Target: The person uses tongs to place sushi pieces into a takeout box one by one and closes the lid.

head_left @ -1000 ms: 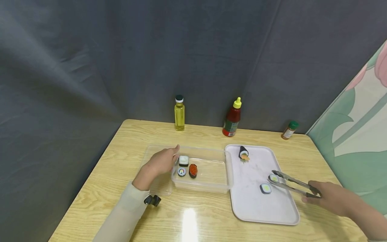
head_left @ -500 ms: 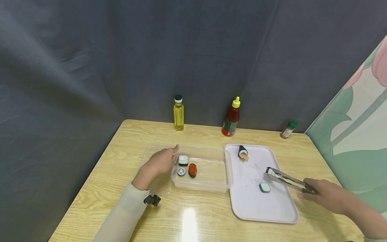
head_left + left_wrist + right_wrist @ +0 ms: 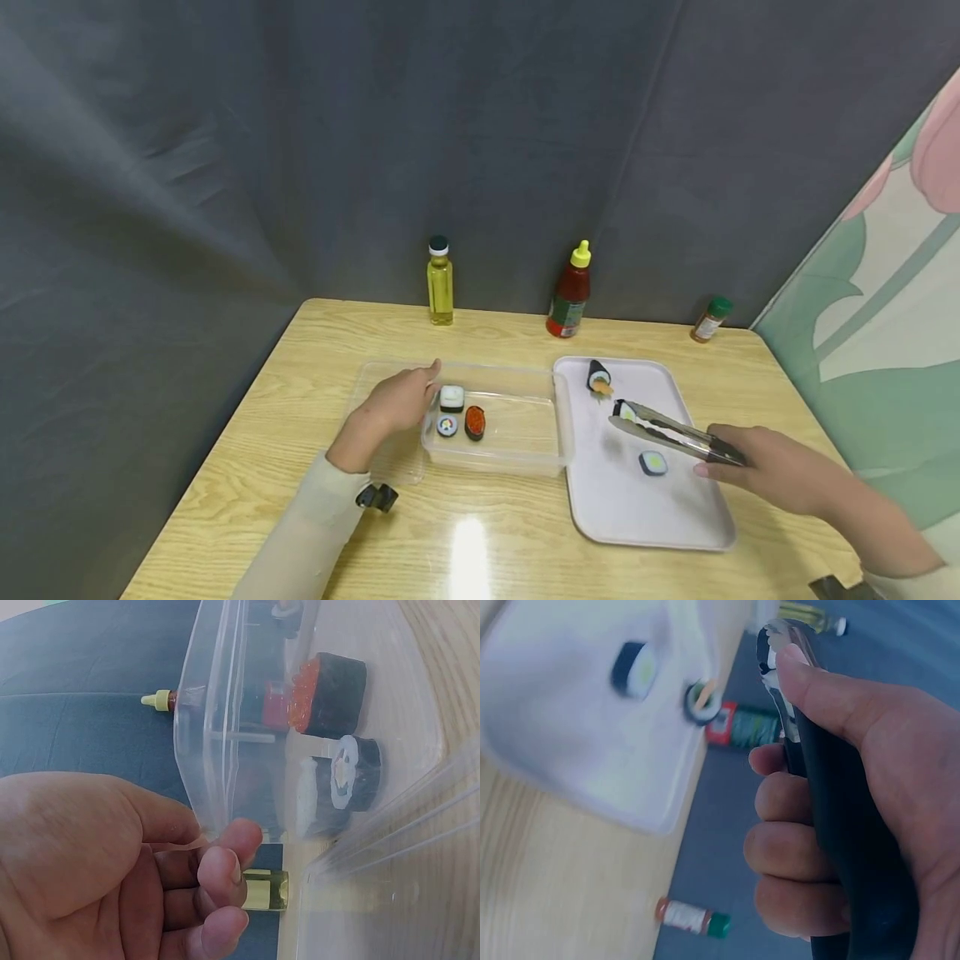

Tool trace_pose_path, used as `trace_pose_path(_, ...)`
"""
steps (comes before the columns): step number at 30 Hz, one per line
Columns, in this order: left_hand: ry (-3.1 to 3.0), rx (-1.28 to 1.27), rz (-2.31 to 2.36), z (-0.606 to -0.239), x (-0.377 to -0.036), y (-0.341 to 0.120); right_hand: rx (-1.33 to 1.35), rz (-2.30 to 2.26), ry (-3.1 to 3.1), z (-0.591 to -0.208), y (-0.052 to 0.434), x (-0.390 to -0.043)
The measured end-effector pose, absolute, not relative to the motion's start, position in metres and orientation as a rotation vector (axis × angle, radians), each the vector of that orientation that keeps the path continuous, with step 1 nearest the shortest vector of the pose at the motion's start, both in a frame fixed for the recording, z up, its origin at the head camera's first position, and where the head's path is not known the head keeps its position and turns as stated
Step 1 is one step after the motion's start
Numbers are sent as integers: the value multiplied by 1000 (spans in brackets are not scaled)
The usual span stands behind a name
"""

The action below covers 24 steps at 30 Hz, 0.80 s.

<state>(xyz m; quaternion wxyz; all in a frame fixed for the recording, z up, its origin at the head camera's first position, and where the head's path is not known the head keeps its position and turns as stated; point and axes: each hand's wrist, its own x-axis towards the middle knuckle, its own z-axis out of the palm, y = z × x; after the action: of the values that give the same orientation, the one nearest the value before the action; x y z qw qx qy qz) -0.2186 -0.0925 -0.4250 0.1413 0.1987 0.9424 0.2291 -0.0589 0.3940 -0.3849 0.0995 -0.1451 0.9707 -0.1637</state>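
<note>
My right hand [image 3: 780,471] grips metal kitchen tongs [image 3: 671,431] with black handles. Pinched at their tips, above the white tray [image 3: 622,508], is a sushi roll [image 3: 627,411] with a green centre. A similar roll [image 3: 653,463] and a cone-shaped hand roll [image 3: 599,379] lie on the tray. At the left end of a clear plastic container [image 3: 491,460], my left hand [image 3: 401,400] pinches the rim between thumb and fingers. Inside, toward that end, sit a white-topped sushi piece [image 3: 452,397], a small round roll [image 3: 447,426] and a red roe sushi [image 3: 475,422].
A clear lid-like plastic piece [image 3: 401,462] lies under my left forearm. Along the table's back edge stand an oil bottle [image 3: 440,287], a red sauce bottle [image 3: 572,292] and a green-capped spice jar [image 3: 710,320]. The tray borders the container's right end.
The tongs have closed on the farther green-centred roll, lifted it and carried it left across the tray. My left hand stays at the container's rim.
</note>
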Motion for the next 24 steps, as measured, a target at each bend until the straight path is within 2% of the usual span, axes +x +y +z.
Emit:
trace_pose_path(11, 2740, 606, 634, -424, -218, -92, -445, -443, 2840, -362, 332, -75)
trace_pose_path(24, 2776, 614, 566, -422, -218, -90, -527, -240, 2843, -360, 272, -130)
